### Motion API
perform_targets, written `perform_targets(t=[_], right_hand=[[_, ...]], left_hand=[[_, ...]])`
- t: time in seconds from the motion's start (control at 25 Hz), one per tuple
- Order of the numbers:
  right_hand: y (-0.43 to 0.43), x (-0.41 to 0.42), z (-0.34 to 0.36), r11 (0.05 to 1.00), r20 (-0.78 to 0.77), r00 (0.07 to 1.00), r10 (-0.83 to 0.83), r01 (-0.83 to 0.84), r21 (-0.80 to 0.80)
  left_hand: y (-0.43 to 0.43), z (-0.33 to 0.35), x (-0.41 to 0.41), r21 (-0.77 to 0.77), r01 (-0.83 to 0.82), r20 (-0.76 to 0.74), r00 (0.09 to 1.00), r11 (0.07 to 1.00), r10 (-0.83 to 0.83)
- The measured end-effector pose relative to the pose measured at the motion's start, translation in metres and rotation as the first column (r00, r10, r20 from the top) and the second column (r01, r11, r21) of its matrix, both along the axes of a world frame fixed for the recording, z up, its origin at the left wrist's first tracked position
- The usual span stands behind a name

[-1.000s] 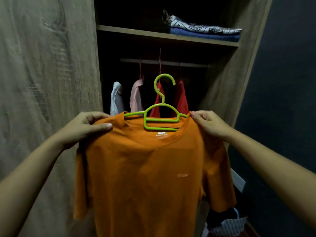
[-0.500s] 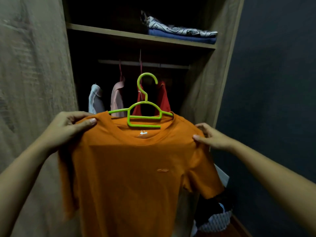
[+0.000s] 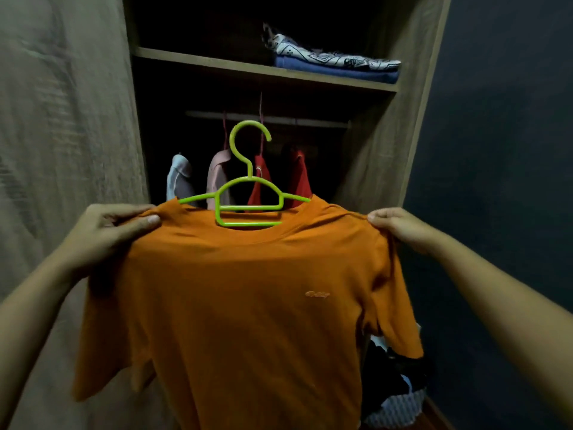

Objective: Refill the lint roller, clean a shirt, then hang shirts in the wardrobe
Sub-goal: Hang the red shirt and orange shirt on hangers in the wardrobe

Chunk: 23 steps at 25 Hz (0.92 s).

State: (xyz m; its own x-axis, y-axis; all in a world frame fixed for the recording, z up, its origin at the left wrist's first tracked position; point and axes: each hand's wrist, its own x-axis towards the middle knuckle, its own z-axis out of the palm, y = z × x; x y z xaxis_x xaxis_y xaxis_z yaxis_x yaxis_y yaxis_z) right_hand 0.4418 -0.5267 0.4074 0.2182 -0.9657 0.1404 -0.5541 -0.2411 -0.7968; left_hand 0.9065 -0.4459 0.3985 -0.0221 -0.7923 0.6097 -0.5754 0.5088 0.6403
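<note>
An orange T-shirt (image 3: 248,305) hangs on a lime-green plastic hanger (image 3: 248,193) held up in front of the open wardrobe. My left hand (image 3: 108,234) pinches the shirt's left shoulder. My right hand (image 3: 400,229) pinches the right shoulder seam. The hanger's hook points up, below and in front of the wardrobe rail (image 3: 269,118). On that rail hang a white shirt (image 3: 178,178), a pink shirt (image 3: 218,178) and two red shirts (image 3: 297,178), partly hidden by the orange shirt.
A wooden wardrobe door (image 3: 62,135) stands open on the left. Folded cloths (image 3: 335,65) lie on the shelf (image 3: 217,65) above the rail. A dark wall (image 3: 502,150) fills the right. A basket of clothes (image 3: 397,401) sits low right.
My right hand has shifted from beside the collar out to the right shoulder seam and grips there. The shirt sits straighter on the hanger. The view swung left, then back right.
</note>
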Motion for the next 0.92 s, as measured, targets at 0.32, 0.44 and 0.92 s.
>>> perform_targets(t=[0.32, 0.44, 0.92], right_hand=[[0.020, 0.072, 0.003, 0.828, 0.037, 0.992, -0.123, 0.123, -0.547], [0.033, 0.116, -0.005, 0.974, 0.108, 0.992, 0.067, -0.042, -0.221], [-0.001, 0.083, 0.006, 0.970, 0.615, 0.764, -0.193, 0.053, 0.238]], left_hand=[[0.001, -0.011, -0.048, -0.087, -0.093, 0.048, 0.994, 0.992, 0.097], [0.001, -0.017, -0.097, -0.107, -0.103, 0.076, 0.991, 0.989, 0.112], [-0.032, -0.009, -0.224, 0.063, 0.192, 0.177, 0.964, 0.979, -0.200]])
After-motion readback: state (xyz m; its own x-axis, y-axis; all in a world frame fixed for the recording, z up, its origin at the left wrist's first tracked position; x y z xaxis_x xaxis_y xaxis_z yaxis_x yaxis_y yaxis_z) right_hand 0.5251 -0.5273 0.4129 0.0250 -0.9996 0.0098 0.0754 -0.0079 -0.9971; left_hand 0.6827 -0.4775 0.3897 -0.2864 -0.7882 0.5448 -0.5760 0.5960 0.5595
